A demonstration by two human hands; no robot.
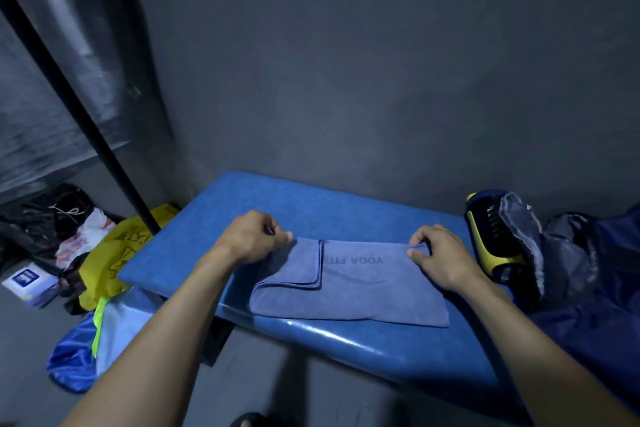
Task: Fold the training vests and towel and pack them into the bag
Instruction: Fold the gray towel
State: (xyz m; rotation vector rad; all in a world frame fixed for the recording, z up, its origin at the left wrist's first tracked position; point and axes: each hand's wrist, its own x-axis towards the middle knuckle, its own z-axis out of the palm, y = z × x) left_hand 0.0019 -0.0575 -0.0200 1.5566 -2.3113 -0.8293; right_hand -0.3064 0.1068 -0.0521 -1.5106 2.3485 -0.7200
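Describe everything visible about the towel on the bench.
The towel is a greyish-blue, soft, microfibre-looking cloth with stitched edges, lying flat and partly folded on the blue padded bench. Dark printing reading "YOGA FIT", upside down to the camera, runs across its top layer, partly covered by a flap folded over on the left. The left hand pinches its far left corner and the right hand pinches its far right corner. Its near edge lies close to the bench's front rim.

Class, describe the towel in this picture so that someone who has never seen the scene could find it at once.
Start at the blue padded bench against the grey wall. On its near half lies the towel, a folded grey-blue cloth pinched at its far corners by the left hand and right hand. Only it bears printed lettering, reading "YOGA".
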